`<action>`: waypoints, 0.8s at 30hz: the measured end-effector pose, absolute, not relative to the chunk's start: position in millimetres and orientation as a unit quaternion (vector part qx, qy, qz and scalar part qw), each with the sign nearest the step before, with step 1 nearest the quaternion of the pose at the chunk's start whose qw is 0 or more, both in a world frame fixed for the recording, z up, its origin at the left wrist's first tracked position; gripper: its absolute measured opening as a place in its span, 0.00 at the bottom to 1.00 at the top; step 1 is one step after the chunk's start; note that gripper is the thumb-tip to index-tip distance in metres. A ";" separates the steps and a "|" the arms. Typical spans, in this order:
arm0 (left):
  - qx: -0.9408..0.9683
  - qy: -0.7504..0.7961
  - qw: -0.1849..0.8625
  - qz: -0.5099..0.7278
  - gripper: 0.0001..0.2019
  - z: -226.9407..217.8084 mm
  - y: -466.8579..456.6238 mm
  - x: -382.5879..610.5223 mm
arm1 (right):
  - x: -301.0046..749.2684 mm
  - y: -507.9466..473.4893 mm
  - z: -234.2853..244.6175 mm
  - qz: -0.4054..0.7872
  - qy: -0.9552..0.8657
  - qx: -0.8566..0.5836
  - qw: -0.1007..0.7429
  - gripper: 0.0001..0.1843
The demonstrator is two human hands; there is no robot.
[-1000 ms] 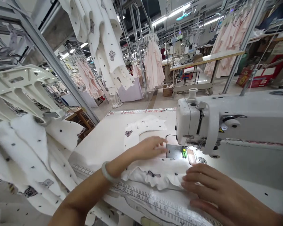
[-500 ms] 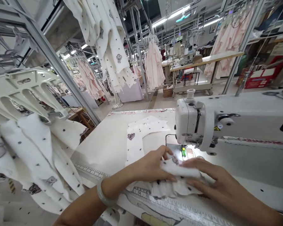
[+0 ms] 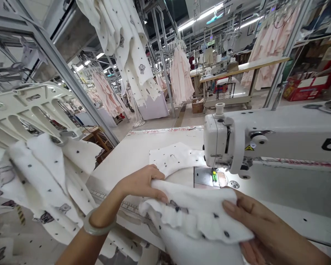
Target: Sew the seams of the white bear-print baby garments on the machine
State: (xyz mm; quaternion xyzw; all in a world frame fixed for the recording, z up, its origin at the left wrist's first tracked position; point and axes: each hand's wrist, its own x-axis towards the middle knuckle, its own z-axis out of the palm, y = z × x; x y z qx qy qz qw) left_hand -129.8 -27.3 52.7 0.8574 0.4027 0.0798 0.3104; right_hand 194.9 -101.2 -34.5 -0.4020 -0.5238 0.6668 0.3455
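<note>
A white printed fabric piece [image 3: 193,206] with a ruffled strip and dark spots is stretched between my two hands, its lower part hanging over the table's front edge. My left hand [image 3: 145,182] pinches its upper left corner, thumb on top. At the right end, my right hand [image 3: 248,217] grips it with the thumb on top and fingers beneath. Just beyond the cloth is the sewing machine [image 3: 223,143], its needle area lit above a metal plate [image 3: 202,177]. Another spotted fabric piece [image 3: 176,158] lies on the table left of the machine head.
A measuring tape strip [image 3: 129,208] runs along the front edge of the white table [image 3: 121,158]. At left, a white hanger clamp [image 3: 35,106] holds spotted cut pieces [image 3: 44,169]. More printed cloth [image 3: 129,55] hangs above, near a metal post [image 3: 68,73].
My hands have drawn apart and moved nearer to me, spreading the bunched fabric and showing its ruffle. The piece on the table has shifted and turned toward the machine.
</note>
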 end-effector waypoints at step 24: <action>0.969 0.191 0.100 0.120 0.20 -28.2 -32.5 -17.9 | 229.4 -49.8 -40.4 0.034 -0.909 -0.296 0.290 0.19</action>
